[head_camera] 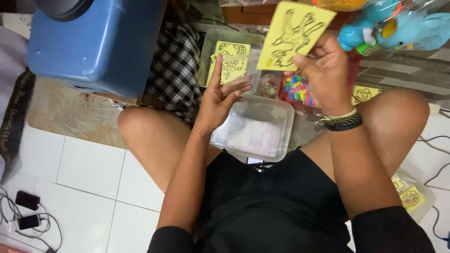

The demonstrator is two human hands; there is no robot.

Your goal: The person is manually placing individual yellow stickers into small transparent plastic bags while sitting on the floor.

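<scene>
Between my bare knees, at the centre of view, sits one clear plastic tub with a lid (255,129). My right hand (323,77) pinches one yellow square card with a black line drawing (293,35), fingers clamped on its lower edge, up at twelve o'clock. My left hand (222,96) is open and empty, fingers spread, just above the tub. Behind it, at eleven o'clock, a second clear tray (211,51) holds at least two more yellow cards (229,63). I count one more card (363,93) at two o'clock and one bagged card (411,197) at four. White floor tiles (89,173) lie below me, with a beige mat (70,115) at nine. One blue plastic stool (98,40) fills ten o'clock; blue plastic toys (398,28) crowd one o'clock. Coloured beads (295,89) sit partly hidden behind my right hand.
</scene>
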